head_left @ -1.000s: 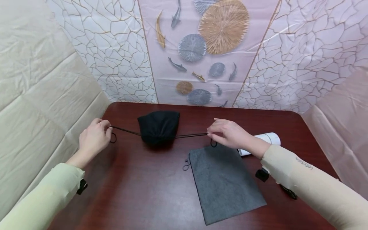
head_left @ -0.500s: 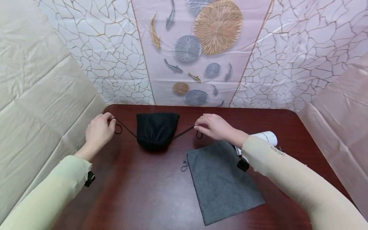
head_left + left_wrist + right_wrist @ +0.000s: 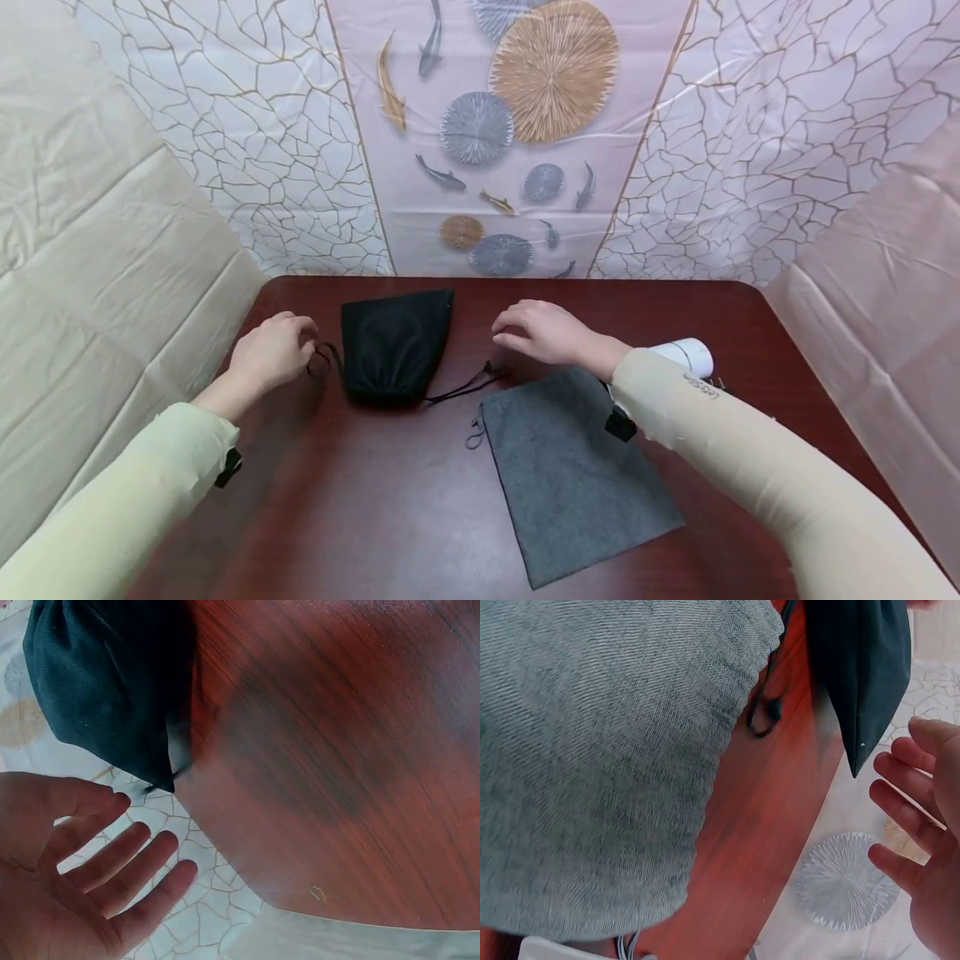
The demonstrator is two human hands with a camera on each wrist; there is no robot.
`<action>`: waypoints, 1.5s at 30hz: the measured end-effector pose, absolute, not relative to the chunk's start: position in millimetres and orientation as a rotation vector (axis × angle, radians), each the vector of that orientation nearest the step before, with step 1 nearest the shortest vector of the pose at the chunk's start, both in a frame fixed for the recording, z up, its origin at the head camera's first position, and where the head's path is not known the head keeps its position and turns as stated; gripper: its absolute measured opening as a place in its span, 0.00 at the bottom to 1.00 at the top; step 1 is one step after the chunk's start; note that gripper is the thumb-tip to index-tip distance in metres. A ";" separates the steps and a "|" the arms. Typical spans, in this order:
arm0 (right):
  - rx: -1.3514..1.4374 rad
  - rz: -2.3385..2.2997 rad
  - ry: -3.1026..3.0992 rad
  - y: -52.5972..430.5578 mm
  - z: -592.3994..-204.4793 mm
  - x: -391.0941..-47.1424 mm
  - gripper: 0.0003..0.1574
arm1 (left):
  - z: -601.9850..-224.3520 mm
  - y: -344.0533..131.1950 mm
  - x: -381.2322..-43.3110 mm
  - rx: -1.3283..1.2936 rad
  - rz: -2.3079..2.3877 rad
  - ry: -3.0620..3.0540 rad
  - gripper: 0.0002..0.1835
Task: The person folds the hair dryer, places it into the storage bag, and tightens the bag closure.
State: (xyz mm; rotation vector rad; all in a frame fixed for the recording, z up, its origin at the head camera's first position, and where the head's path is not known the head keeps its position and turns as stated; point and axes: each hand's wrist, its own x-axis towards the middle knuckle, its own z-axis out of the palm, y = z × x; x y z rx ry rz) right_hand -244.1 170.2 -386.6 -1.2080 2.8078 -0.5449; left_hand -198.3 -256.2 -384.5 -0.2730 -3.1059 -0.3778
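Note:
A black drawstring pouch [image 3: 393,346] lies near the back of the table, its gathered mouth towards me. Its cords [image 3: 468,385] trail loose on both sides. My left hand [image 3: 273,350] hovers by the left cord, and in the left wrist view its fingers [image 3: 139,870] are spread and relaxed with nothing in them. Right of the pouch, my right hand [image 3: 547,332] hangs above the table. The right wrist view shows that hand's fingers [image 3: 911,795] loosely bent and holding nothing.
A flat grey drawstring bag [image 3: 581,475] lies at the right front, below my right forearm. Behind that forearm lies a white cylinder [image 3: 686,357], partly hidden. Fabric walls [image 3: 135,275] stand along the table's sides and back.
Both hands have drawn inward and let go of the pouch's cords, which were stretched taut and have dropped slack. The pouch now shows a narrow gathered mouth.

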 end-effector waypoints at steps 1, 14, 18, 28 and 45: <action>-1.201 -0.529 2.809 170.9 -385.3 -243.3 0.14 | -384.3 -256.5 -198.5 -0.282 -0.369 -3.123 0.18; -1.167 -0.350 2.776 205.9 -381.2 -228.4 0.21 | -365.4 -219.6 -193.6 -0.503 -0.366 -3.029 0.23; -1.161 -0.277 2.777 220.2 -384.9 -222.2 0.22 | -363.1 -204.1 -195.1 -0.585 -0.330 -3.033 0.25; -1.258 -0.113 2.780 242.4 -393.7 -208.0 0.23 | -364.7 -178.7 -193.5 -0.748 -0.293 -3.024 0.25; -1.129 -0.242 2.912 290.7 -389.8 -173.9 0.31 | -370.8 -158.2 -181.5 -1.133 -0.180 -2.793 0.29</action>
